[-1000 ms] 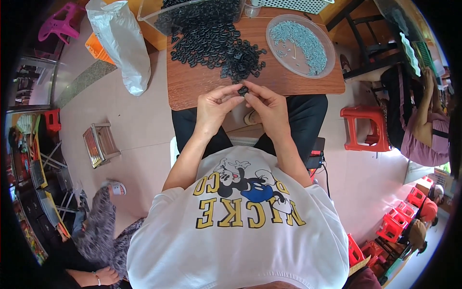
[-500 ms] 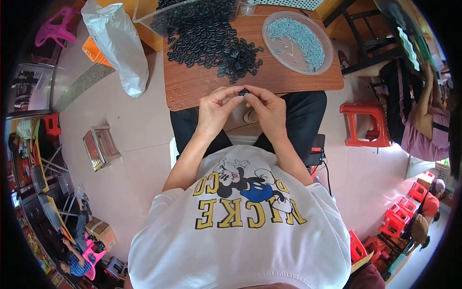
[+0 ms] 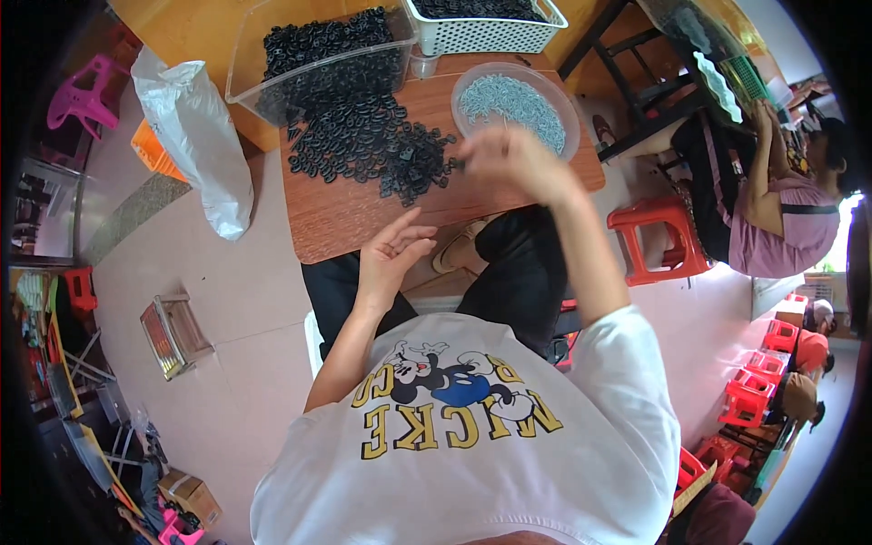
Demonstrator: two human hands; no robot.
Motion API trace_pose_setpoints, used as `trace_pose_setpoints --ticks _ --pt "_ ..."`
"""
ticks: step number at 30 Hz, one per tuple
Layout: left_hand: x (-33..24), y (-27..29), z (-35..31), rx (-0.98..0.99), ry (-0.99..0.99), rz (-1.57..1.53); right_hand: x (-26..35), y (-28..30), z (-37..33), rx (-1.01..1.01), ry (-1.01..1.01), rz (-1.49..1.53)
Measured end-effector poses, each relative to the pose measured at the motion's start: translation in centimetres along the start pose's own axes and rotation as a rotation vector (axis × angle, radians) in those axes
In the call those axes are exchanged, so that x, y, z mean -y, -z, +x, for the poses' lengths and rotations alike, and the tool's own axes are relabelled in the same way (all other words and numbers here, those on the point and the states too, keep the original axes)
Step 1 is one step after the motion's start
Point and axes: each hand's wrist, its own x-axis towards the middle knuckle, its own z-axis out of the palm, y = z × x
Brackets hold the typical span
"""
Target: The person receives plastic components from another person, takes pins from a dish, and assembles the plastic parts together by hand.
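Observation:
My left hand is over my lap at the table's near edge. Its fingers are loosely bent and apart from the thumb, and I see nothing in them. My right hand is over the table between a heap of small black plastic pieces and a round clear tray of small silvery screw-like parts. Motion smears its fingers. A dark spot shows by the fingertips; whether it is a held piece I cannot tell. Flat black oval pieces are spread left of the heap.
A clear bin of black pieces stands at the far left of the wooden table. Behind are a white perforated basket and a small clear cup. A white sack stands left; a red stool and seated person are right.
My hands were together over my lap, pinching a small black piece. They are now apart: the right has swung forward over the table, the left has opened. The view has shifted.

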Motion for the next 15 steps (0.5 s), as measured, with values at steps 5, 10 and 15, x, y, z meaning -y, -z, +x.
trace_pose_setpoints --ticks 5,10,15 --pt "0.6 0.1 -0.1 0.029 0.138 0.086 2.6 7.4 7.1 -0.587 0.326 0.201" --pt "1.4 1.6 -0.8 0.002 0.165 0.138 0.3 0.7 5.1 -0.409 0.221 -0.331" --pt "1.4 2.6 -1.2 -0.002 0.194 0.121 -5.4 -6.1 1.8 -0.405 0.154 -0.52"
